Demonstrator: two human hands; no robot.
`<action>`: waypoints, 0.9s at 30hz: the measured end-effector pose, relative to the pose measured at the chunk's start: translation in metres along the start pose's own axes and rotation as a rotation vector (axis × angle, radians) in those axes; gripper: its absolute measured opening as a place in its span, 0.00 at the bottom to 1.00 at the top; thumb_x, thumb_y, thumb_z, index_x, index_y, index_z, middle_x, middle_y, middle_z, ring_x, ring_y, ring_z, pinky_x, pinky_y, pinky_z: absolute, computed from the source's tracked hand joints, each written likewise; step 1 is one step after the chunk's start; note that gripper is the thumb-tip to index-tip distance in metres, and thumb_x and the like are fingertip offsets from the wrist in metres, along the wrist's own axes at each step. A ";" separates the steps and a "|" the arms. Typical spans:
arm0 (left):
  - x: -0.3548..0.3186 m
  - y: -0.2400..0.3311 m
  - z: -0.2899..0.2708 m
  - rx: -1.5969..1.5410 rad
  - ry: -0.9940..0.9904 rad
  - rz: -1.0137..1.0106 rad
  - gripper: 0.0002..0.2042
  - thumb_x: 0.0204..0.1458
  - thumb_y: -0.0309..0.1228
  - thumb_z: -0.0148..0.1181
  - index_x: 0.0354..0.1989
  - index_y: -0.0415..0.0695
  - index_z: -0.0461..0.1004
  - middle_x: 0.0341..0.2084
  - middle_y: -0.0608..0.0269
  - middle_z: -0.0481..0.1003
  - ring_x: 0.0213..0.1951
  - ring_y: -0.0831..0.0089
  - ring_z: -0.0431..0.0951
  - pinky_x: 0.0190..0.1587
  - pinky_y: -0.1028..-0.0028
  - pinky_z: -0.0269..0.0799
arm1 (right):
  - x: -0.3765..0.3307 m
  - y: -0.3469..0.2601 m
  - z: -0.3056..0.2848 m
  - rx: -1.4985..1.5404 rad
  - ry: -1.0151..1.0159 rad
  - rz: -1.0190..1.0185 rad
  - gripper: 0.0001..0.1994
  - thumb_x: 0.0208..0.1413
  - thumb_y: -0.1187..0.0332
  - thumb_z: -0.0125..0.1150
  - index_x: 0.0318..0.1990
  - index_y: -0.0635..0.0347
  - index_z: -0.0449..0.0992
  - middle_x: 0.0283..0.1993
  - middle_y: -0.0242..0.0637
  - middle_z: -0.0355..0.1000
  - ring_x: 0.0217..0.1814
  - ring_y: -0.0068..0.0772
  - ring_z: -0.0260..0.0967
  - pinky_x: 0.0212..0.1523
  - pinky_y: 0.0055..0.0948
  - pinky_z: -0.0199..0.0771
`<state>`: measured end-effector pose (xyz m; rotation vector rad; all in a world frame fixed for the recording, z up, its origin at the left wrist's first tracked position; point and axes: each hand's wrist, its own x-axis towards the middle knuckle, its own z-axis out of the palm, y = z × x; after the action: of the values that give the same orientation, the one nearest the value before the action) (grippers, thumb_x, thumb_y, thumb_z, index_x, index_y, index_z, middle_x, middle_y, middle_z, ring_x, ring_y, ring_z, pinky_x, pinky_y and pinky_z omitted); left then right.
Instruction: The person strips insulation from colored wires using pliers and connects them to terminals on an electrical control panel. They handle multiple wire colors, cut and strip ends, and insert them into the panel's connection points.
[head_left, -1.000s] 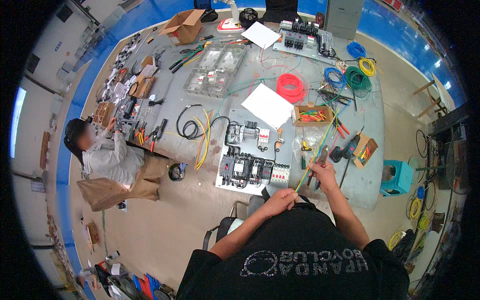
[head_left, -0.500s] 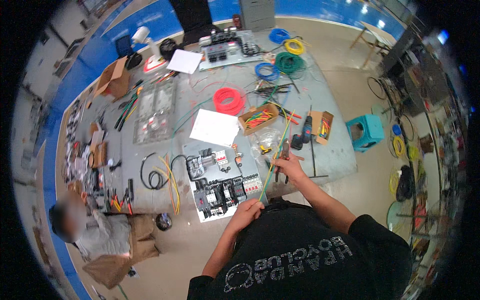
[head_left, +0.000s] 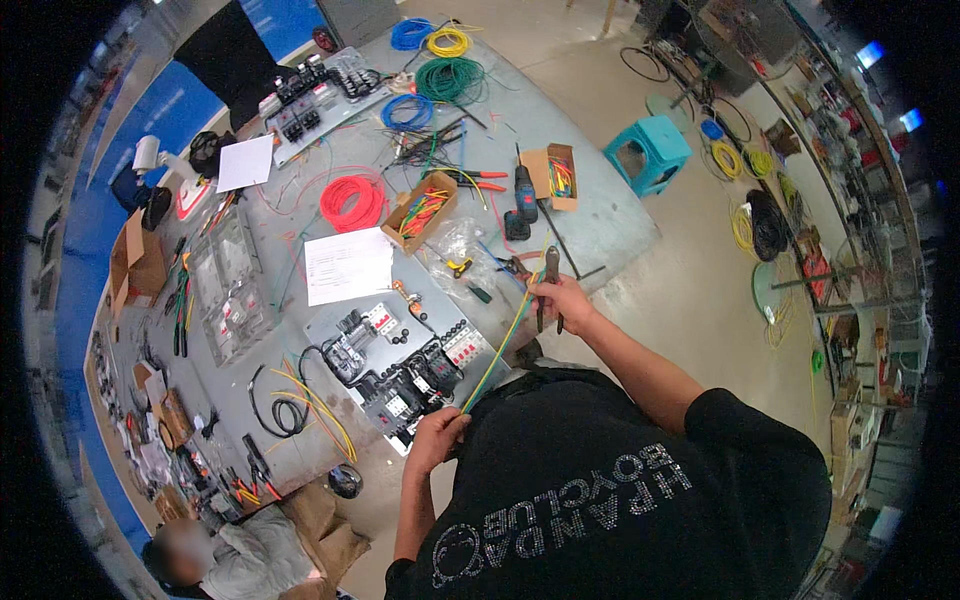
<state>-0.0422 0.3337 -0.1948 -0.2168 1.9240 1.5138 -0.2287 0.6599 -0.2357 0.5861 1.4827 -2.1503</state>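
Note:
A yellow-green wire (head_left: pixel 500 350) runs taut in a slant between my two hands. Its lower end is pinched by my left hand (head_left: pixel 440 436), close to my body. Up and to the right, my right hand (head_left: pixel 562 302) is closed around dark-handled pliers (head_left: pixel 551 264), whose jaws point away from me. The wire passes right beside those jaws; whether they grip it I cannot tell. Left of the wire lies a metal mounting plate (head_left: pixel 336 318) carrying black contactors (head_left: pixel 402 390) and white breakers with red switches (head_left: pixel 465 347).
Beyond my hands are a cordless drill (head_left: pixel 524 198), a carton of coloured cable ties (head_left: pixel 418 212), a red wire coil (head_left: pixel 352 202) and a paper sheet (head_left: pixel 350 266). A turquoise stool (head_left: pixel 648 157) stands right of the table. Another person (head_left: pixel 262 555) sits at lower left.
The whole view has turned, so the table lies farther left and tilted. Both hands keep their hold, and the wire now slants more between them.

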 end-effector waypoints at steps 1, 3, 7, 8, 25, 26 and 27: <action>0.002 -0.002 0.001 0.017 -0.009 0.024 0.11 0.61 0.34 0.60 0.31 0.39 0.77 0.18 0.68 0.71 0.22 0.80 0.71 0.26 0.75 0.67 | -0.006 0.006 -0.005 0.014 0.002 0.011 0.07 0.58 0.72 0.64 0.41 0.62 0.75 0.34 0.34 0.75 0.27 0.26 0.73 0.29 0.26 0.77; 0.005 -0.009 -0.002 0.055 -0.002 0.066 0.11 0.61 0.34 0.60 0.32 0.39 0.77 0.18 0.67 0.72 0.22 0.79 0.71 0.26 0.74 0.68 | -0.018 0.017 -0.014 0.061 0.043 0.014 0.08 0.57 0.72 0.64 0.43 0.63 0.75 0.34 0.35 0.75 0.28 0.26 0.73 0.30 0.27 0.78; 0.015 -0.019 -0.011 0.178 -0.119 0.038 0.12 0.62 0.36 0.58 0.34 0.40 0.78 0.21 0.69 0.72 0.23 0.80 0.71 0.26 0.76 0.67 | -0.037 0.024 -0.019 0.117 0.080 0.008 0.09 0.57 0.72 0.65 0.44 0.64 0.74 0.34 0.36 0.74 0.28 0.27 0.73 0.31 0.28 0.80; 0.017 -0.016 -0.009 0.159 -0.130 0.030 0.12 0.62 0.37 0.58 0.33 0.40 0.78 0.21 0.68 0.73 0.23 0.80 0.72 0.26 0.75 0.68 | -0.044 0.020 -0.023 0.117 0.105 -0.003 0.09 0.57 0.72 0.65 0.43 0.64 0.74 0.34 0.36 0.74 0.28 0.28 0.73 0.32 0.28 0.80; 0.041 -0.008 0.055 -0.534 0.119 -0.019 0.10 0.63 0.32 0.55 0.39 0.37 0.76 0.19 0.66 0.72 0.20 0.78 0.68 0.26 0.78 0.64 | -0.013 0.083 -0.136 -0.448 0.150 0.159 0.17 0.53 0.57 0.70 0.29 0.65 0.78 0.25 0.38 0.76 0.22 0.31 0.74 0.24 0.33 0.75; 0.047 -0.009 0.061 -0.575 0.133 -0.016 0.09 0.63 0.32 0.55 0.39 0.37 0.76 0.18 0.66 0.72 0.20 0.78 0.68 0.26 0.78 0.64 | -0.016 0.085 -0.152 -0.521 0.169 0.188 0.17 0.53 0.58 0.70 0.29 0.65 0.78 0.25 0.39 0.76 0.22 0.31 0.74 0.24 0.33 0.75; 0.053 -0.008 0.067 -0.550 0.148 -0.044 0.09 0.63 0.32 0.55 0.39 0.37 0.75 0.19 0.65 0.72 0.19 0.78 0.67 0.26 0.77 0.64 | -0.018 0.090 -0.171 -0.596 0.188 0.220 0.17 0.53 0.58 0.70 0.28 0.66 0.78 0.24 0.40 0.76 0.21 0.32 0.74 0.23 0.33 0.75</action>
<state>-0.0514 0.4064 -0.2393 -0.6207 1.5537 2.0155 -0.1461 0.7952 -0.3484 0.6962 1.9412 -1.4151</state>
